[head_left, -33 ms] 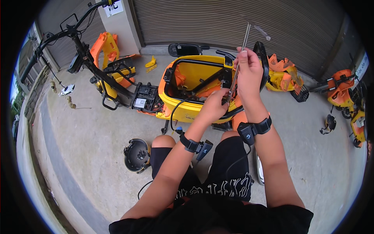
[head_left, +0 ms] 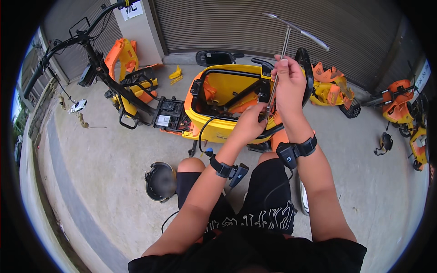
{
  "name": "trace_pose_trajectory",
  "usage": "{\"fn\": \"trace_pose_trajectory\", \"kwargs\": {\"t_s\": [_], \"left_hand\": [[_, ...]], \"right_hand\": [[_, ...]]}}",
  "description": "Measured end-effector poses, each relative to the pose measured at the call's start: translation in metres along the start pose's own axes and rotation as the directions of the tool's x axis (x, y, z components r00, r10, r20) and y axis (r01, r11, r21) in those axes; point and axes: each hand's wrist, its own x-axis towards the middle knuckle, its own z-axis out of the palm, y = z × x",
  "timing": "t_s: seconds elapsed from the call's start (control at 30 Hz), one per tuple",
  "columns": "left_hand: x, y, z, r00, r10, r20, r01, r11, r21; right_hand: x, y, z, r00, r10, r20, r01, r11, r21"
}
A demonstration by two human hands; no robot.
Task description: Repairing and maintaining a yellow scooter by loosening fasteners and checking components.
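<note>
A long silver T-handle wrench (head_left: 285, 43) stands slightly tilted over the right rim of the yellow scooter body (head_left: 218, 131). My right hand (head_left: 290, 84) is closed loosely around its shaft, below the crossbar. Lower down, my left hand (head_left: 250, 123) has its fingertips pinched at the bottom end of the shaft, beside the open compartment. The wrench's tip and whatever it meets are hidden by the fingers. A black curved grab rail (head_left: 306, 73) rises just right of my right hand.
A black bowl-like container (head_left: 160, 182) sits on the ground left of my knees. The bare scooter front with handlebar (head_left: 82, 34) stands at left. Orange and yellow panels (head_left: 331, 91) lie by the shutter, near a black mirror (head_left: 216, 58). More scooter parts (head_left: 398, 102) are at far right.
The wrench's crossbar has turned about its shaft; blurred and short before, it now shows at full length, slanting down to the right. Both hands keep nearly the same places.
</note>
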Motion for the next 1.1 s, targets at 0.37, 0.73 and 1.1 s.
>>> {"fn": "trace_pose_trajectory", "kwargs": {"t_s": [0.37, 0.73, 1.1], "left_hand": [[-0.001, 0.004, -0.001, 0.999, -0.025, -0.021, 0.025, 1.000, 0.007], [-0.002, 0.003, 0.000, 0.999, -0.023, -0.025, 0.024, 0.999, 0.046], [-0.001, 0.007, 0.000, 1.000, 0.014, -0.012, -0.015, 0.999, -0.048]], "right_hand": [[-0.001, -0.002, 0.005, 0.999, 0.015, -0.036, -0.010, 0.989, 0.148], [-0.002, -0.013, 0.004, 1.000, 0.001, 0.023, 0.000, 0.999, -0.052], [0.011, -0.045, 0.011, 1.000, 0.000, -0.007, 0.001, 0.988, 0.157]]}}
